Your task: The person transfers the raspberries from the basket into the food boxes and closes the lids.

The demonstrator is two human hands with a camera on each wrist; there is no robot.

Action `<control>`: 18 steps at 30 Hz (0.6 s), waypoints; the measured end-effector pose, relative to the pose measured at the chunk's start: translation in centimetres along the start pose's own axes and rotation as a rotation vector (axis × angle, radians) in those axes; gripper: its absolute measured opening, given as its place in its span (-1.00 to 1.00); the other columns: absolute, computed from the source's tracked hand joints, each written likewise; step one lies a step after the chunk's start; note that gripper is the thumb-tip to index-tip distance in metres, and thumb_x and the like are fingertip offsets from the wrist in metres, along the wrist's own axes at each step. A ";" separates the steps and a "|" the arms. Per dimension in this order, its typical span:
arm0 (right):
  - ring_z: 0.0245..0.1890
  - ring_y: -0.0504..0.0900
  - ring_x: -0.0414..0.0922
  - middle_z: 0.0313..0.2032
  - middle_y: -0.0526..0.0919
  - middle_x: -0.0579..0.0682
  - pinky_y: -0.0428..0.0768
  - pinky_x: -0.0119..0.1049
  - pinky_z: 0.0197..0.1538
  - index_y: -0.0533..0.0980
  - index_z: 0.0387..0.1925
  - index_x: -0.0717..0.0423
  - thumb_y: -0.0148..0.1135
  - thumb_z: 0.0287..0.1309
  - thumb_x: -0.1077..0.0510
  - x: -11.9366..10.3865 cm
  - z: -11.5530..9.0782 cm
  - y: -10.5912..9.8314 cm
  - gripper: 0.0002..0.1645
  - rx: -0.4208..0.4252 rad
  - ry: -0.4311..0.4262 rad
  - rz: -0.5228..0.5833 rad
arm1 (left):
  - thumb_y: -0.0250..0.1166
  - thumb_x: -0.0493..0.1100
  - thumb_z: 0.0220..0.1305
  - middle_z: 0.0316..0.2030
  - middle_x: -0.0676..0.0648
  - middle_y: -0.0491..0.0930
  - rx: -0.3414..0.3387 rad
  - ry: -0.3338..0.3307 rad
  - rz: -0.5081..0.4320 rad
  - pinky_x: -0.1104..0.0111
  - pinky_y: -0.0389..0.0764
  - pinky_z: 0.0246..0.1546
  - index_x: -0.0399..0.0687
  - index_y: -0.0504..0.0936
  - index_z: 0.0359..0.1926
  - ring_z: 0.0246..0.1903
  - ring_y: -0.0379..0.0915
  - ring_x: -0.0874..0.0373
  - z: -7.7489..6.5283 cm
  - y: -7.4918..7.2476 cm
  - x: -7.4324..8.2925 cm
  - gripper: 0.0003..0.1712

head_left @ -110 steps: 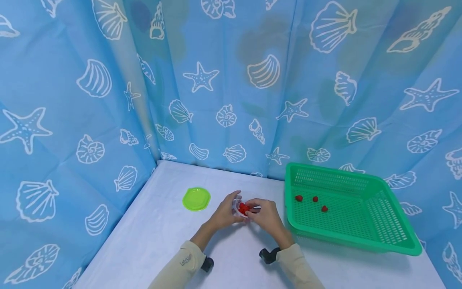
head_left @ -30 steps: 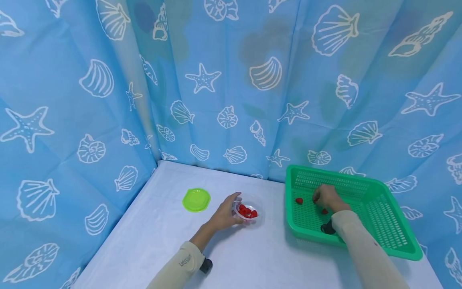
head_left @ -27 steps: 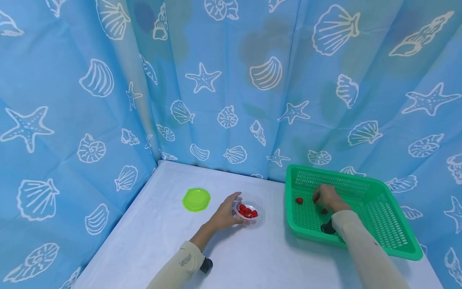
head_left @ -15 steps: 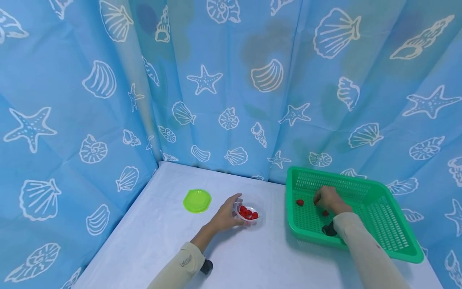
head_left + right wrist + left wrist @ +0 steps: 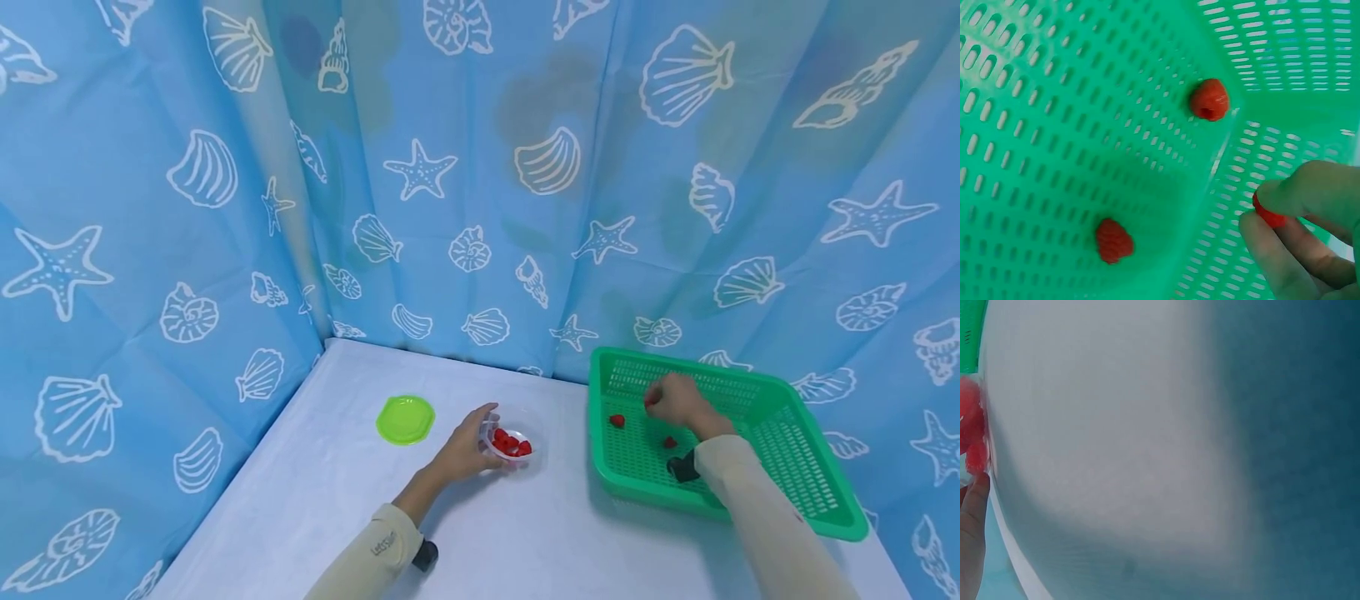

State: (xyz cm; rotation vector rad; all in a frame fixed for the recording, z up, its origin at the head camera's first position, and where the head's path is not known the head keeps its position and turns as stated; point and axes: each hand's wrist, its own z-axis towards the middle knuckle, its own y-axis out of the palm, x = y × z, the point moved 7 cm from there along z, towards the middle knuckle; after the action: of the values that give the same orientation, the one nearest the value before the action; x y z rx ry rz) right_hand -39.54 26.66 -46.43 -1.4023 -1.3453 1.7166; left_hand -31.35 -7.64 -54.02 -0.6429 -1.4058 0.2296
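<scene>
My left hand [image 5: 462,446] curls around the side of a small clear plastic cup [image 5: 517,464], which holds several red raspberries [image 5: 512,442]. In the left wrist view only a fingertip and part of the cup's raspberries [image 5: 971,422] show at the left edge. Over the green basket, my right hand [image 5: 678,403] pinches one raspberry [image 5: 1267,214] between thumb and fingers, lifted off the mesh floor. Two more raspberries lie apart on the basket's floor: one near the left wall [image 5: 617,421], the other [image 5: 670,442] closer to the wrist.
The green mesh basket [image 5: 750,522] stands on the right of the white table [image 5: 300,500]. A lime-green lid [image 5: 405,419] lies flat to the left of the cup. Behind the table hangs a blue curtain [image 5: 450,208] with a seashell print.
From the cup, my right hand has gone across into the basket, closed on a raspberry there and raised it slightly. My left hand has stayed on the cup.
</scene>
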 end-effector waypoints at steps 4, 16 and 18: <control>-0.32 0.64 0.03 -0.36 0.68 0.03 0.63 -0.04 -0.32 0.66 -0.28 0.26 0.31 0.07 0.30 -1.1 -0.3 -0.9 -0.86 0.034 -0.027 0.028 | 0.58 -0.19 -0.07 0.26 -0.02 0.38 0.000 -0.001 -0.001 0.24 0.58 0.04 0.06 0.12 0.47 0.29 0.25 0.01 -0.1 -0.1 0.0 0.13; -0.30 0.67 0.02 -0.35 0.69 0.04 0.65 -0.09 -0.30 0.64 -0.31 0.19 0.32 0.11 0.31 -5.1 -2.0 -2.6 -0.92 0.173 -0.127 0.084 | 0.55 -0.21 -0.03 0.27 -0.04 0.38 -0.004 0.011 0.003 0.19 0.54 0.10 0.04 0.13 0.47 0.30 0.25 -0.02 -0.1 0.0 0.2 0.09; -0.29 0.68 0.01 -0.34 0.70 0.02 0.66 -0.10 -0.28 0.66 -0.31 0.15 0.35 0.10 0.30 -5.7 -2.3 -2.7 -0.92 0.202 -0.129 0.082 | 0.55 -0.21 -0.03 0.27 -0.04 0.38 -0.004 0.010 0.000 0.19 0.54 0.11 0.04 0.13 0.47 0.30 0.25 -0.01 -0.1 0.0 0.2 0.09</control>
State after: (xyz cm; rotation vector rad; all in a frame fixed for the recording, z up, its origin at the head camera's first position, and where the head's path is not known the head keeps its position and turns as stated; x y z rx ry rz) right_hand -36.10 23.52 -41.62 -1.2670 -1.1556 1.9665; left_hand -31.24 -7.52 -53.83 -0.6463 -1.3972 0.2240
